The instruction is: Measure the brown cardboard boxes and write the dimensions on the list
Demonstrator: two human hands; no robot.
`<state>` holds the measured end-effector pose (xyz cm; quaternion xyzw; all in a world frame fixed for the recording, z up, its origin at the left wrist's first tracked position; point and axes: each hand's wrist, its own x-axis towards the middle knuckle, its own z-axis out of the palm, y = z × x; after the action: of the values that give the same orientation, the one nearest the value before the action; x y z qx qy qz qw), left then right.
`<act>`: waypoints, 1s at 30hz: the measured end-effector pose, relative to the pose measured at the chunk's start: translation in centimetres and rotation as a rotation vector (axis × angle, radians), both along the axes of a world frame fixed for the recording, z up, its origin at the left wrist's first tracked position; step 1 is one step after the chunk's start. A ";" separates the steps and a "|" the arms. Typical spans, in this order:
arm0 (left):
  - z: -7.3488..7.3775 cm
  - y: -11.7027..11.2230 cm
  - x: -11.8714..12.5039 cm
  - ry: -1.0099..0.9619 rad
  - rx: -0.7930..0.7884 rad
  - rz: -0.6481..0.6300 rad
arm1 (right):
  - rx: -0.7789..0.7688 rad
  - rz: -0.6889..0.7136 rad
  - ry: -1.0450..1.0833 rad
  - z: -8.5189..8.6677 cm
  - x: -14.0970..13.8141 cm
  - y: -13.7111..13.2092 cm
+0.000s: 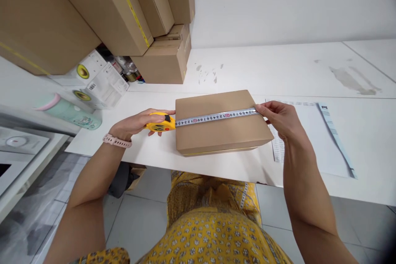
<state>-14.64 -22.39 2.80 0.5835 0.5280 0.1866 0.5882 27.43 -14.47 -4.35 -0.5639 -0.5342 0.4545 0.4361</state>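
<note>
A brown cardboard box (213, 137) lies on the white table in front of me. Across its top, from left edge to right edge, runs the pulled-out blade of a tape measure (161, 122) with a yellow case. My left hand (138, 123), with a pink band at the wrist, is closed around that case, right against the box's left side. At the right edge of the box my right hand (278, 116) pinches the blade's end between thumb and fingers. Some of its other fingers are hidden behind the box's right side.
White paper sheets (309, 140) lie right of the box. Several cardboard boxes (161, 62) are stacked at the back left, some with yellow tape. A mint-green bottle (74, 113) and white boxes with avocado pictures (105, 84) stand at the left. The table's front edge (216, 175) is near my body.
</note>
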 end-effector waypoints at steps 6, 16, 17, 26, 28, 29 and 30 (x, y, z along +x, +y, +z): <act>-0.2 0.0 0.2 0.002 -0.010 0.021 | 0.041 0.028 -0.214 0.7 0.0 -0.5; 3.0 -8.1 8.1 -0.211 -0.075 0.007 | 0.376 0.028 -0.021 6.4 -1.1 1.1; 1.8 -9.4 10.1 -0.366 -0.169 -0.053 | 0.405 0.068 -0.022 7.0 -1.9 1.5; -6.9 -11.4 23.6 -0.879 -0.314 0.292 | 0.163 0.573 -0.424 5.2 -7.6 7.8; -6.1 -11.2 23.7 -0.897 -0.322 0.318 | 0.144 0.579 -0.431 4.5 -7.8 8.2; -5.7 -11.3 23.6 -0.895 -0.330 0.321 | 0.163 0.578 -0.441 4.2 -7.8 8.2; -5.4 -11.4 23.6 -0.892 -0.340 0.323 | 0.187 0.577 -0.457 4.0 -7.8 8.2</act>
<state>8.98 -33.81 -2.56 0.2538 0.3316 0.4175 0.8070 19.62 -6.27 -0.39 -0.4346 -0.7938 0.3704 0.2093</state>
